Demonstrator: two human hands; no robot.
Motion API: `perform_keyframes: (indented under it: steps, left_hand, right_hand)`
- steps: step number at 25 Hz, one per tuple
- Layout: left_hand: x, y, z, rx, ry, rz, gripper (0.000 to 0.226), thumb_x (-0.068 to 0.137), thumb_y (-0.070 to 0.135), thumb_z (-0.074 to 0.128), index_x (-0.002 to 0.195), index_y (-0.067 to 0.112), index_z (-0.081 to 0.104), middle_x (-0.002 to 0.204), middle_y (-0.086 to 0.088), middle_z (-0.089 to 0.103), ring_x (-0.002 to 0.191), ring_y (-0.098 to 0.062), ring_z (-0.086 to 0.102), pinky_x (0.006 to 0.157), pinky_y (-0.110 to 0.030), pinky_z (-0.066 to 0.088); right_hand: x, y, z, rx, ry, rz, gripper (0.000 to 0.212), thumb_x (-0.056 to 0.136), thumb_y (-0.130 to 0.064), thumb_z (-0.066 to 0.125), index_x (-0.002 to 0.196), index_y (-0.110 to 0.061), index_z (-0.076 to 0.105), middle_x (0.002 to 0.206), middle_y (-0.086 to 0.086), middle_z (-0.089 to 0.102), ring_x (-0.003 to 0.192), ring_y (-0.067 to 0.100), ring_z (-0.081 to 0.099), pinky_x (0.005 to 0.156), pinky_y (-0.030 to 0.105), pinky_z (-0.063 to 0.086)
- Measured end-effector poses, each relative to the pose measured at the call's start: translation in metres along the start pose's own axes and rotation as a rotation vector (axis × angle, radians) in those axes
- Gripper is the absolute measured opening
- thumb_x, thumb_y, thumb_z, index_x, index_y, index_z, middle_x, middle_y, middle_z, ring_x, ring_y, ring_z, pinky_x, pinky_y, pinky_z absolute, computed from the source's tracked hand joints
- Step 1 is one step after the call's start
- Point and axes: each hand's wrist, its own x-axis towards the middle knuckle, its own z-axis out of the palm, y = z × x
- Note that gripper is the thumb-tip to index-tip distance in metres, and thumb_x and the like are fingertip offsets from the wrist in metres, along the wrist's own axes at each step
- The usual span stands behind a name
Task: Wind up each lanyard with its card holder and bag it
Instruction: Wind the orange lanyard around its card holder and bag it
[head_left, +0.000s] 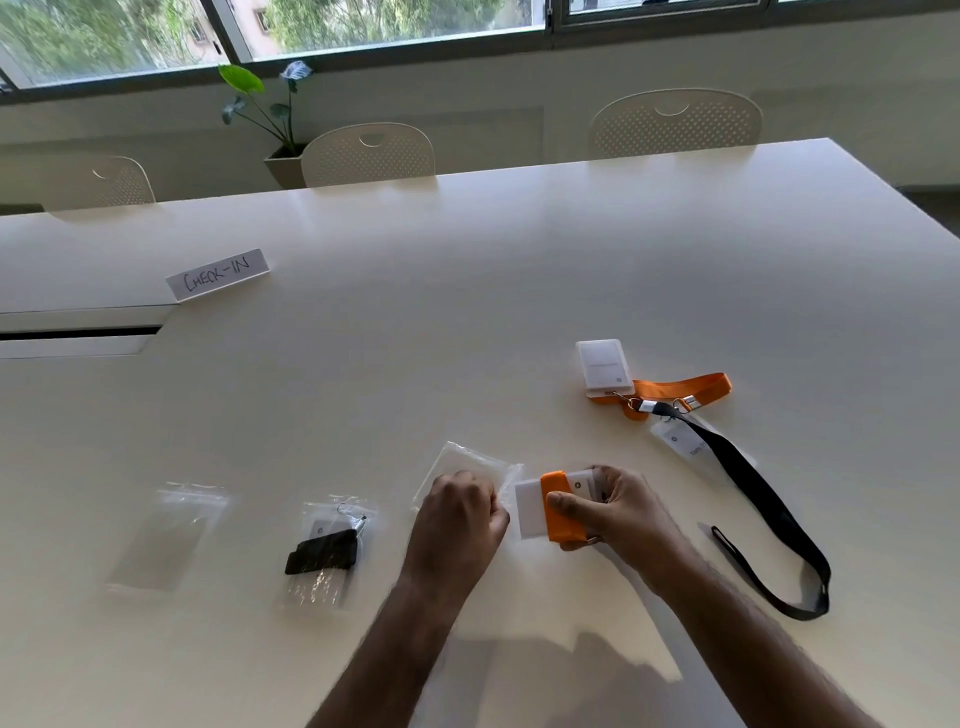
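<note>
Two hands at work near the front edge of the white surface (519, 291). Right hand (618, 512) curled around a card holder (530, 506) wound with an orange lanyard (558, 512), thumb pressed across the orange band, fingers wrapped behind. Left hand (462, 512) closed in a pinch on the edge of a clear bag (467, 462), just beside the wound bundle; bag mouth facing the holder's white end, bundle not yet inside.

Left of the hands, flat on the surface: a sealed bag (327, 553) holding a card holder wrapped in a black lanyard, and farther left an empty clear bag (166, 535).

Right and beyond the hands, loose and unwound: a second card holder (605, 366) attached to an orange lanyard (685, 387) folded beside it, and a third card holder (683, 441) on a long black lanyard (769, 514) trailing toward the near right edge. Metal clips of these two lying close together, black strap crossing over its own holder.

Far left on the surface, a folded paper sign (218, 274) handwritten "CHECK-IN". Behind the surface, three perforated white chairs (369, 156), a potted plant (270, 114) and a window (363, 26) with trees outside.
</note>
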Motion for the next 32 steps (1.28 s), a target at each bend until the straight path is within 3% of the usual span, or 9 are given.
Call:
perform_keyframes:
  steps: [5, 9, 15, 20, 25, 29, 32]
  left_hand:
    - [-0.001, 0.002, -0.003, -0.037, 0.025, 0.039, 0.018, 0.099, 0.028, 0.064, 0.086, 0.016, 0.066, 0.09, -0.001, 0.069, 0.077, -0.01, 0.049, 0.075, -0.02, 0.045]
    - [-0.003, 0.003, -0.005, -0.075, 0.067, 0.049, 0.018, 0.098, 0.022, 0.061, 0.081, 0.017, 0.058, 0.083, -0.001, 0.062, 0.073, -0.017, 0.054, 0.074, -0.034, 0.055]
    - [-0.007, 0.005, -0.007, 0.011, 0.127, 0.1, 0.017, 0.096, 0.027, 0.06, 0.081, 0.02, 0.06, 0.081, 0.003, 0.061, 0.077, -0.017, 0.054, 0.074, -0.033, 0.05]
    - [-0.01, 0.015, -0.007, 0.001, 0.154, 0.108, 0.018, 0.097, 0.029, 0.055, 0.081, 0.021, 0.056, 0.079, 0.005, 0.058, 0.075, -0.017, 0.054, 0.073, -0.035, 0.049]
    - [-0.007, 0.021, -0.011, -0.045, 0.224, 0.125, 0.015, 0.099, 0.029, 0.056, 0.086, 0.021, 0.059, 0.083, 0.005, 0.062, 0.077, -0.018, 0.058, 0.073, -0.036, 0.049]
    - [-0.008, 0.02, -0.011, -0.03, 0.266, 0.165, 0.012, 0.1, 0.028, 0.056, 0.094, 0.02, 0.063, 0.087, 0.003, 0.064, 0.08, -0.019, 0.058, 0.074, -0.036, 0.049]
    - [-0.014, 0.021, -0.008, -0.044, 0.254, 0.213, 0.013, 0.099, 0.028, 0.056, 0.092, 0.02, 0.063, 0.086, 0.004, 0.064, 0.077, -0.018, 0.057, 0.073, -0.035, 0.049]
  right_hand:
    - [0.001, -0.002, 0.005, -0.045, -0.022, 0.019, 0.044, 0.076, -0.044, 0.082, 0.108, -0.018, 0.066, 0.102, 0.009, 0.073, 0.087, 0.011, 0.079, 0.063, 0.026, 0.063]
    - [0.0, -0.002, 0.009, -0.047, -0.023, 0.035, 0.043, 0.074, -0.044, 0.081, 0.106, -0.019, 0.066, 0.101, 0.009, 0.073, 0.086, 0.011, 0.079, 0.062, 0.025, 0.063]
    - [-0.002, -0.007, 0.015, -0.001, 0.017, 0.035, 0.028, 0.087, -0.032, 0.08, 0.107, -0.019, 0.064, 0.102, 0.009, 0.072, 0.084, 0.007, 0.079, 0.061, 0.022, 0.062]
    - [-0.004, -0.017, 0.022, 0.044, 0.094, -0.004, 0.042, 0.089, -0.031, 0.077, 0.121, -0.01, 0.063, 0.11, 0.014, 0.073, 0.089, 0.022, 0.079, 0.07, 0.031, 0.066]
    - [-0.012, -0.023, 0.034, 0.061, 0.043, -0.071, 0.023, 0.094, -0.031, 0.073, 0.11, -0.014, 0.068, 0.091, 0.006, 0.077, 0.082, 0.015, 0.078, 0.07, 0.026, 0.063]
    - [-0.012, -0.022, 0.036, 0.026, 0.01, -0.076, 0.016, 0.097, -0.029, 0.073, 0.105, -0.015, 0.072, 0.087, 0.004, 0.077, 0.08, 0.013, 0.074, 0.073, 0.027, 0.063]
    - [-0.01, -0.024, 0.031, 0.109, 0.045, -0.075, 0.025, 0.09, -0.03, 0.079, 0.101, -0.008, 0.076, 0.085, 0.009, 0.08, 0.077, 0.016, 0.076, 0.069, 0.025, 0.062]
